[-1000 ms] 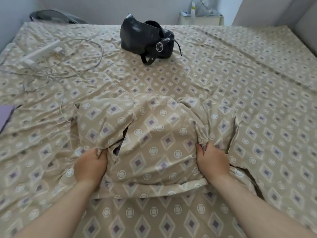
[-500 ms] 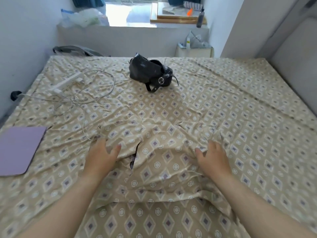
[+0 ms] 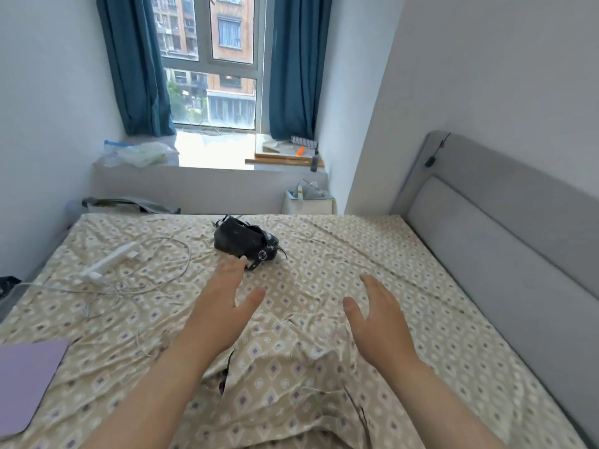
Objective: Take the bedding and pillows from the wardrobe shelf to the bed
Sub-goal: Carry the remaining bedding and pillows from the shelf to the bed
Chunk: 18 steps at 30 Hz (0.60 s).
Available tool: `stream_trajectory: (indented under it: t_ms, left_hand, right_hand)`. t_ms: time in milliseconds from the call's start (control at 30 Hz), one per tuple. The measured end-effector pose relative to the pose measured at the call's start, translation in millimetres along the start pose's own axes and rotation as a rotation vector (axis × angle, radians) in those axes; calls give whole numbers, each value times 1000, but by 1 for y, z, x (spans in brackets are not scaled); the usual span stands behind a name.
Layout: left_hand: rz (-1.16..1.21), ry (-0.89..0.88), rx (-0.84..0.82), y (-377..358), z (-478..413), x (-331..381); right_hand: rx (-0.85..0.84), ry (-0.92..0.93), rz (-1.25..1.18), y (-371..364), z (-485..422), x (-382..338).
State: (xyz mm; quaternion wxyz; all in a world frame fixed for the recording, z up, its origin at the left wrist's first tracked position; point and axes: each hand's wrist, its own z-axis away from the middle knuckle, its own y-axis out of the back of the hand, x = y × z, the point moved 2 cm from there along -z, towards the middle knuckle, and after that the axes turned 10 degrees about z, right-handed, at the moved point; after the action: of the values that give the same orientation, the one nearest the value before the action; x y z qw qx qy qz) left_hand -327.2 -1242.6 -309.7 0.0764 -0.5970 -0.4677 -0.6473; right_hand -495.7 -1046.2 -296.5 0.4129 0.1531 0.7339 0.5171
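A pillow (image 3: 291,377) in a beige diamond-patterned case lies on the bed (image 3: 372,264), near its front edge. The bed's sheet has the same pattern, so the pillow's outline is hard to trace. My left hand (image 3: 223,306) hovers above the pillow's far left side, fingers spread, holding nothing. My right hand (image 3: 379,322) hovers over the far right side, also open and empty. Neither hand touches the pillow. The wardrobe is out of view.
A black bag (image 3: 243,246) sits mid-bed toward the far side. A white power strip (image 3: 108,262) with tangled white cables (image 3: 152,280) lies at left. A purple pad (image 3: 26,380) is at the near left edge. The grey headboard (image 3: 505,254) runs along the right.
Both hands let go of the pillow and lifted off it, fingers opening. The head tilted up, so the window and headboard came into view.
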Motion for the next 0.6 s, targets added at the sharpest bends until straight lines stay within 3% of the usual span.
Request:
stream_trajectory:
  t_ms: [333,600]
  left_hand:
    - [123,-279,-112,-2,33,193]
    - [351,-509,-203,-41,133,333]
  right_hand:
    - [363,-58,32,211,85,-2]
    - [679,-132,22,341,249,43]
